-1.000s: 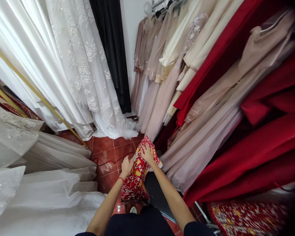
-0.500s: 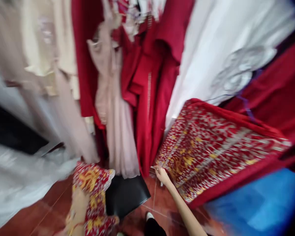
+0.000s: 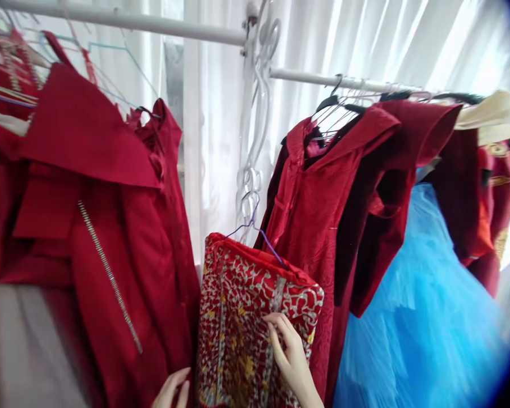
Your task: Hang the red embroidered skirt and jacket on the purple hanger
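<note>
White curtains [image 3: 314, 34] hung behind the rail [image 3: 123, 21] at upper left. Below it, a red dress [image 3: 110, 255] with a glittering strip filled the left. At bottom left-centre, the left hand [image 3: 173, 391] was partly cut off; its grip could not be told. A patterned red garment [image 3: 238, 340] hung at lower centre; before it, the right hand [image 3: 291, 354] stood open, fingers bent. Blue tulle [image 3: 416, 340] spread lower right.

Inspection finds no legible text, label, brand, number or sign anywhere in the frame.
</note>
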A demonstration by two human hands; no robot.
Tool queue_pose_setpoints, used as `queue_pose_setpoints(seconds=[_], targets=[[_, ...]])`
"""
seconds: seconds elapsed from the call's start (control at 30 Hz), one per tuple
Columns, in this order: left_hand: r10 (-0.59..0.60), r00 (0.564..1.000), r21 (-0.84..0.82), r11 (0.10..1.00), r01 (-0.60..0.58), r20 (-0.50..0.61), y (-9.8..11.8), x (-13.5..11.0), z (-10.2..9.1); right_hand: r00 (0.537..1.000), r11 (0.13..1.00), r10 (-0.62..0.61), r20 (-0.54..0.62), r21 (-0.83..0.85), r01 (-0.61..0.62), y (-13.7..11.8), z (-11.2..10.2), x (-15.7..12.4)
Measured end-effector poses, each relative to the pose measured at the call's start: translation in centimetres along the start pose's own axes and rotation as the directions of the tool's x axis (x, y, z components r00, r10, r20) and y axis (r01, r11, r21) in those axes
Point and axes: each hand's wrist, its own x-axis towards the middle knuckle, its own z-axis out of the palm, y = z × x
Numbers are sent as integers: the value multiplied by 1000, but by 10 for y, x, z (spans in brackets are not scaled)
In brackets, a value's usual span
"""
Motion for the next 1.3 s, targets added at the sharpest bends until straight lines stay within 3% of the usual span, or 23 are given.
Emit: queue_pose_setpoints(seconds=[0.03,0.1,0.2,0.3,0.37,0.43,0.5,0.53,0.57,0.6,0.63,0.73,0.8,0.9,1.03,1.13,1.3], targets=[[26,995,-69,997,-19,96,17,13,36,999,1000,0,-38,-17,-1,5,-12,4],[95,982,-138,988,-73,163,54,31,93,995,999,6,-104,-41,-11,20,-31,9],[160,981,-155,978,-142,106,107,57,139,987,998,29,-155,-46,-36,48,-47,17],[200,980,-182,963,-200,-20,144,88,144,988,996,69,-138,-50,-77,79,-55,29],[192,961,-183,956,-229,-201,157,108,136,988,993,92,-126,-64,-101,97,-57,37],[156,881,-153,957,-247,-447,164,125,125,984,988,105,-146,-96,-119,108,-56,44],[149,746,-80,962,-262,-649,168,138,115,969,976,109,-222,-162,-147,110,-50,49],[163,693,-40,963,-268,-702,170,143,110,956,967,102,-276,-196,-160,106,-45,51],[181,673,-15,961,-275,-717,172,147,106,943,962,86,-321,-221,-162,100,-37,53],[192,690,-16,959,-284,-698,175,151,103,939,963,62,-338,-229,-146,90,-28,56],[194,734,-44,956,-291,-651,178,153,100,949,971,35,-314,-214,-106,79,-17,60],[201,884,-150,946,-287,-423,187,159,89,998,999,-36,-60,-39,34,38,24,77],[219,928,-178,943,-280,-302,193,162,82,998,998,-21,58,56,17,13,53,92],[199,961,-285,926,-249,-193,198,170,71,995,997,75,72,10,-76,-11,93,113],[147,982,-391,902,-184,-121,196,186,65,977,965,191,-94,-165,-205,-21,124,127],[173,982,-378,907,-187,-70,189,196,65,958,936,210,-195,-244,-255,-18,133,129],[233,972,-350,914,-208,32,174,197,59,980,959,125,-157,-233,-159,-14,132,122]])
